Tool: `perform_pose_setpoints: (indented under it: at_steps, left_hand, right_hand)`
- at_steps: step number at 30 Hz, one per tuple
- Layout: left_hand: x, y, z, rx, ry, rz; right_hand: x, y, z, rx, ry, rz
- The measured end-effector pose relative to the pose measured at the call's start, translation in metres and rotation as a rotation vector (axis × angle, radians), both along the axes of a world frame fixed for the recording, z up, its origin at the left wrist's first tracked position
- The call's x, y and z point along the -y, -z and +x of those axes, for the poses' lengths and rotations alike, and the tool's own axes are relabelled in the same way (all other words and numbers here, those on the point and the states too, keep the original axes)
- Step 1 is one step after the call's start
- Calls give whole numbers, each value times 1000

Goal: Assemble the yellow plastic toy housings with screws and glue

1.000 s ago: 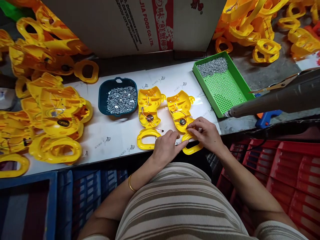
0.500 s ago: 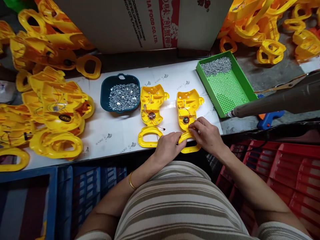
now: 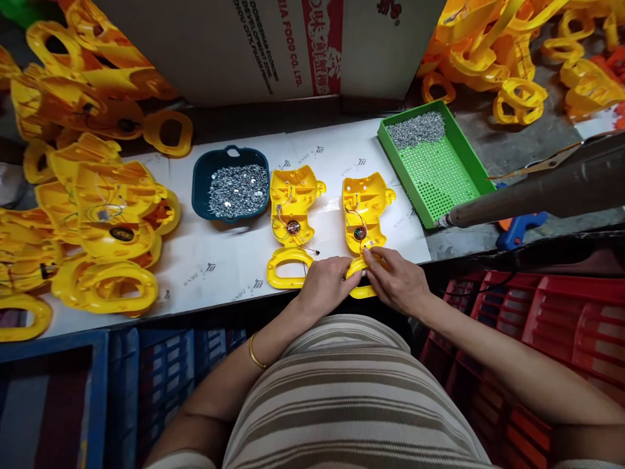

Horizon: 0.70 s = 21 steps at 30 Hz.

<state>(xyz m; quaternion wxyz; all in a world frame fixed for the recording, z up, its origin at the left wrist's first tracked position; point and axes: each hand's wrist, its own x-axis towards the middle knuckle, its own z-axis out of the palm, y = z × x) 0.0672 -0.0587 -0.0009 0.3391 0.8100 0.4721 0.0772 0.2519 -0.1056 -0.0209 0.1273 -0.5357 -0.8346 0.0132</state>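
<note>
On the white table sheet lies a yellow plastic shell (image 3: 367, 198) with a ring-shaped handle (image 3: 361, 292) at its near end. Thin wires and a small round dark part sit inside it. My left hand (image 3: 325, 283) is closed on the left side of this handle. Over the handle's top, my right hand (image 3: 400, 277) pinches where a thin wire (image 3: 362, 246) runs down to the fingertips; the wire's end is hidden. Left of it rests a matching yellow shell (image 3: 295, 198), its wire with a dark connector reaching toward my left hand.
A dark teal basin (image 3: 196, 189) of small metal screws stands left of the shells. At right is a green perforated tray (image 3: 459, 176) with more screws, beside a dark pole (image 3: 527, 192). Yellow parts (image 3: 112, 215) pile up left. A carton (image 3: 234, 52) stands behind.
My right hand's fingers have shifted slightly left and down, from the shell's lower edge onto the handle's top. My left hand keeps its hold. The whole view has shifted a little.
</note>
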Motion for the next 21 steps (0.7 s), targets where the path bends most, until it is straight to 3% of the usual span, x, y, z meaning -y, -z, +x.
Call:
perform_pose_setpoints:
  at_steps: [3, 5, 10, 13, 17, 21]
  left_hand:
    - [-1, -1, 0, -15, 19, 27]
    - [0, -1, -2, -34, 22, 41]
    - [5, -7, -7, -85, 39, 57]
    - [3, -13, -9, -99, 38, 107]
    - [-17, -21, -17, 28, -78, 323]
    - [-41, -23, -50, 32, -241, 583]
  right_hand:
    - [-1, -1, 1, -1, -29, -58]
    - [-4, -4, 5, -118, -18, -103]
    - [-22, -16, 15, -608, 215, -124]
    - [-41, -21, 16, -733, 327, -111]
    - [-58, -29, 12, -762, 268, -112]
    - [-54, -48, 10, -734, 224, 9]
